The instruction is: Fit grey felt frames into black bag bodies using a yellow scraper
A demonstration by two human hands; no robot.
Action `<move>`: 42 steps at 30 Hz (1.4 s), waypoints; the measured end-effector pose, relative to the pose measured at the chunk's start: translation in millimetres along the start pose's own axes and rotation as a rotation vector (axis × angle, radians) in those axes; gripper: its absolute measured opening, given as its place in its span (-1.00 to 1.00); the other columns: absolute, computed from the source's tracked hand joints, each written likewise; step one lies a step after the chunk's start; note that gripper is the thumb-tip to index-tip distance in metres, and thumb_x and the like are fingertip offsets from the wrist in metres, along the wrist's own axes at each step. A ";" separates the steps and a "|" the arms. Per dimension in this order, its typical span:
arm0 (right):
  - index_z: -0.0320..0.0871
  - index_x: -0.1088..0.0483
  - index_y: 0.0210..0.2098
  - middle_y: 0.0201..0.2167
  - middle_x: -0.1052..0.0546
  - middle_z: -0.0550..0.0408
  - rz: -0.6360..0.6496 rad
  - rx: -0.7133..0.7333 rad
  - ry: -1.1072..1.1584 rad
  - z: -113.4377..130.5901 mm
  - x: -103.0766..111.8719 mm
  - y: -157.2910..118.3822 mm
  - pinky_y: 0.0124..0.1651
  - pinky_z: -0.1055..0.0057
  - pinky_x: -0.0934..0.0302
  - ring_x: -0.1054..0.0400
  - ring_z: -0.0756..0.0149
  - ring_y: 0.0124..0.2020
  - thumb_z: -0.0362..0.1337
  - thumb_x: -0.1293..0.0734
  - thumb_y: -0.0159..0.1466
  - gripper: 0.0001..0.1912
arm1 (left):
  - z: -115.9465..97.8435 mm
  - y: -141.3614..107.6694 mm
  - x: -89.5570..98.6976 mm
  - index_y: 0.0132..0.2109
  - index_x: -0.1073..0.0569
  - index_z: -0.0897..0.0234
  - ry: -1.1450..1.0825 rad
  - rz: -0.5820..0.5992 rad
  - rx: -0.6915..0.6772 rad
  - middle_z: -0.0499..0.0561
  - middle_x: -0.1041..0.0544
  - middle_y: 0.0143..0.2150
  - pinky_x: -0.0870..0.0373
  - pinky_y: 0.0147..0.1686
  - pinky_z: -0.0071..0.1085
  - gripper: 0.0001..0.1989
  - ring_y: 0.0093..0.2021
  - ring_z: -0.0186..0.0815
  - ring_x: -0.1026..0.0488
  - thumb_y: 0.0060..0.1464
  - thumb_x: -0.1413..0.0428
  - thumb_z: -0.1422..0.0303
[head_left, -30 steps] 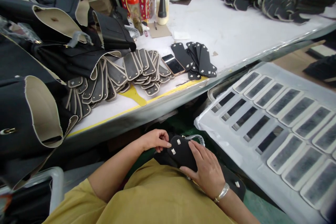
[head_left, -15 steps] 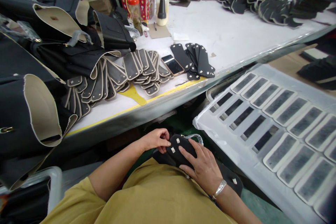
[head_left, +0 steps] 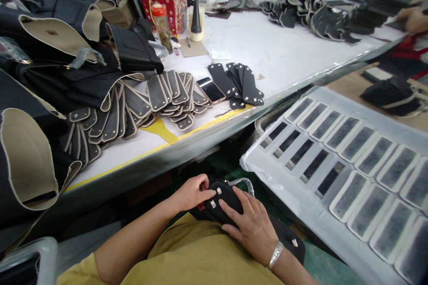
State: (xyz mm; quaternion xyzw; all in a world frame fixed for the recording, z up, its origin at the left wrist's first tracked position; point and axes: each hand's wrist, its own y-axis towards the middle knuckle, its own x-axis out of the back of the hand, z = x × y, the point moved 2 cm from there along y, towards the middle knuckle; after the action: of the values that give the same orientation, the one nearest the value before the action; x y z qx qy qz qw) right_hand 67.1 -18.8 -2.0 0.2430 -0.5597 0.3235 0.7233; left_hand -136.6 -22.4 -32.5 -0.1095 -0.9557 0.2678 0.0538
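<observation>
In my lap lies a black leather piece (head_left: 230, 201) with small white tabs on it. At its left end, my left hand (head_left: 195, 193) has its fingers curled in a pinch at the edge. Spread over the top of the same piece is my right hand (head_left: 252, 220), fingers stretched out and pressing flat. A plastic-wrapped handle (head_left: 246, 182) curves up just behind the piece. Another black part with one white tab (head_left: 294, 242) reaches out beyond my right wrist. What lies underneath is hidden by my hands and shirt.
On the white table (head_left: 227, 40) are grey straps with rivets (head_left: 160, 93), a phone (head_left: 210, 90), black strips with white tabs (head_left: 245, 82) and a glue bottle (head_left: 196, 22). Black bags (head_left: 30, 156) crowd the left. A tray of panels (head_left: 254, 160) stands right; a co-worker's hand (head_left: 414, 20) shows far right.
The view has shifted a little, so the table and bags sit further left. Both hands keep nearly the same hold on the black leather piece. A co-worker's hand now shows at the right.
</observation>
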 end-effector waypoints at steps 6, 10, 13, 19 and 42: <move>0.23 -0.26 0.09 0.15 -0.22 -0.14 0.010 -0.007 0.006 -1.0 0.4 2.9 -0.01 0.01 -0.17 -0.18 -0.07 0.08 0.07 -0.30 0.15 -0.49 | -6.1 0.7 0.4 -0.40 -0.16 0.23 0.111 -0.031 -0.016 -0.18 -0.29 -0.58 -0.22 -0.71 -0.52 -0.70 -0.67 -0.39 -0.36 0.02 -0.07 0.13; 0.18 -0.25 0.11 0.17 -0.22 -0.09 0.008 -0.014 0.026 -2.7 2.3 -1.0 0.03 0.01 -0.14 -0.16 -0.04 0.10 0.07 -0.29 0.15 -0.46 | -7.4 2.1 0.0 -0.41 -0.16 0.23 0.154 -0.035 -0.022 -0.19 -0.28 -0.58 -0.17 -0.70 -0.53 -0.69 -0.66 -0.40 -0.34 0.01 -0.06 0.12; -0.12 -0.15 0.19 0.15 -0.24 -0.16 -0.006 -0.078 0.033 -10.4 2.0 -16.6 0.09 0.04 -0.11 -0.15 -0.01 0.12 0.08 -0.31 0.12 -0.27 | -7.5 2.1 -0.2 -0.41 -0.18 0.23 0.231 -0.052 -0.043 -0.19 -0.28 -0.59 -0.13 -0.67 -0.52 -0.70 -0.65 -0.41 -0.31 0.02 -0.05 0.12; -0.29 -0.16 0.13 0.09 -0.31 -0.20 -0.036 -0.220 0.052 -26.2 6.4 -53.7 0.10 0.08 -0.12 -0.20 0.04 0.07 0.08 -0.37 0.05 -0.19 | -12.3 3.4 0.6 -0.45 -0.22 0.25 0.440 -0.082 -0.124 -0.18 -0.27 -0.59 -0.12 -0.54 -0.49 -0.72 -0.55 -0.41 -0.26 0.02 -0.06 0.15; -0.29 -0.19 0.13 0.12 -0.29 -0.16 -0.014 -0.310 0.069 -26.1 18.5 -77.7 0.19 0.09 0.04 -0.13 0.03 0.12 -0.03 -0.42 0.01 -0.21 | -43.8 -10.5 -70.4 -0.19 -0.37 0.26 1.252 0.271 -0.758 0.18 -0.21 0.24 0.15 0.24 -0.07 -0.68 0.24 -0.08 -0.11 -0.09 -0.25 0.27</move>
State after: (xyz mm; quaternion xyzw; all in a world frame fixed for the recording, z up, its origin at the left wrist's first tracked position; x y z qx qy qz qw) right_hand 144.7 -48.8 10.0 0.1211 -0.5759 0.2361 0.7733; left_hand -63.2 -26.0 7.2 -0.3697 -0.7513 -0.1884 0.5132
